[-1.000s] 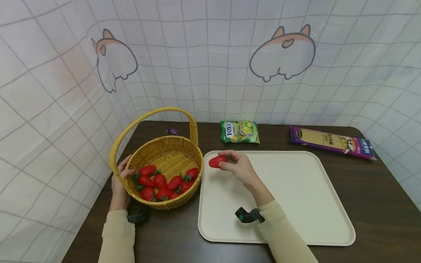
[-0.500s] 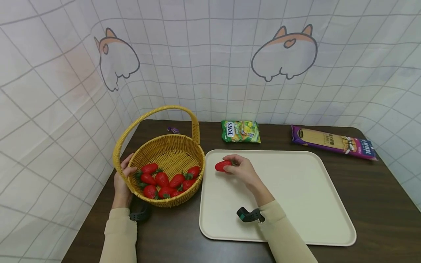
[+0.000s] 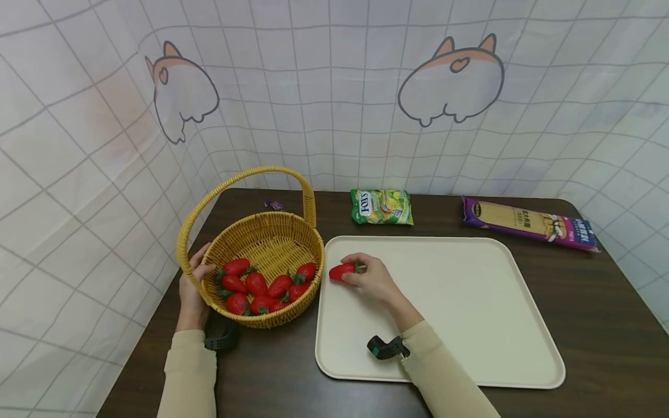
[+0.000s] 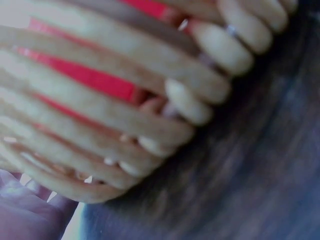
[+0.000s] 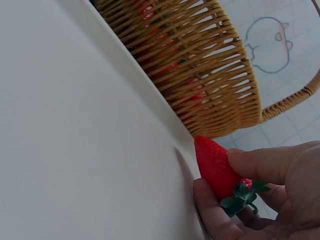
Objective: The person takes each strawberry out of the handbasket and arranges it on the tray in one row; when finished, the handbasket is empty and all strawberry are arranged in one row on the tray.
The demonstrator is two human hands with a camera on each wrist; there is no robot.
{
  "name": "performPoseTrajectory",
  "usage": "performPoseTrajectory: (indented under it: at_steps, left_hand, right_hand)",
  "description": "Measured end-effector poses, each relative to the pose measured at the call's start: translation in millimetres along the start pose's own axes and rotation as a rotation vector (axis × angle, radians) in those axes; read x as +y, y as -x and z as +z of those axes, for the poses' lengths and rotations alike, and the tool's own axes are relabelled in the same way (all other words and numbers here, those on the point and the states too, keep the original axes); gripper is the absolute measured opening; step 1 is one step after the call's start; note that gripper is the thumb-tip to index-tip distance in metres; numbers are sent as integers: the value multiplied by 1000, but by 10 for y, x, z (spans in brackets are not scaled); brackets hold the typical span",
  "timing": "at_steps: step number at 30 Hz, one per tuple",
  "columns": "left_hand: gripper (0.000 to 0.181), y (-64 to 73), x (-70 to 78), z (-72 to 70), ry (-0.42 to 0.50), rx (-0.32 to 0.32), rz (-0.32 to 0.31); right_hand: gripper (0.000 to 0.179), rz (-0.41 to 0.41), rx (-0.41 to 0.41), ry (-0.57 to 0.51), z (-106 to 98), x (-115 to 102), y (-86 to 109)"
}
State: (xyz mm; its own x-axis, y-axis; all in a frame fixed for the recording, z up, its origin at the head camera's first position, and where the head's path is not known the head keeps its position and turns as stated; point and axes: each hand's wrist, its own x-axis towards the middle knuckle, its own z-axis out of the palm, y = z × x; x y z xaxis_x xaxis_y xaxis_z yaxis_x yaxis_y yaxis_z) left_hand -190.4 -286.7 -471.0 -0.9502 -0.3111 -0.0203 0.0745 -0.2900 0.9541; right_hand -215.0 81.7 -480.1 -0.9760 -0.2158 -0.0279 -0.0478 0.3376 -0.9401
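Observation:
A yellow wicker basket (image 3: 272, 232) with a tall arched handle stands at the left, tilted slightly toward me. Several red strawberries (image 3: 256, 284) with green leaves lie in it. My left hand (image 3: 193, 290) grips the basket's left side, thumb over the rim; in the left wrist view part of that hand (image 4: 30, 210) shows beside the woven wall. Over the left end of a cream tray (image 3: 444, 307), my right hand (image 3: 373, 278) pinches one strawberry (image 5: 215, 162) between thumb and fingers. Its tip points left toward the basket, the leaves toward my palm.
Behind the tray lies a green candy bag (image 3: 382, 207). A purple pasta packet (image 3: 530, 223) lies at the back right, and a small purple wrapped candy (image 3: 274, 205) sits behind the basket. A white grid-patterned curtain (image 3: 334, 104) hangs along the table's far side.
My right hand has come slightly nearer to me over the tray with the strawberry, shifting right and then back left. My left hand keeps its grip on the basket.

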Motion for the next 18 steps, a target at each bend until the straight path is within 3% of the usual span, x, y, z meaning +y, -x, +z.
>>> performPoseTrajectory:
  at_steps: [10, 18]
  left_hand:
    - [49, -30, -31, -12, -1, 10, -8]
    - [50, -17, -28, -16, -17, 18, -8]
  right_hand:
    - [33, -5, -19, -15, 72, 33, 8]
    - [30, -62, 32, 87, 145, 30, 22]
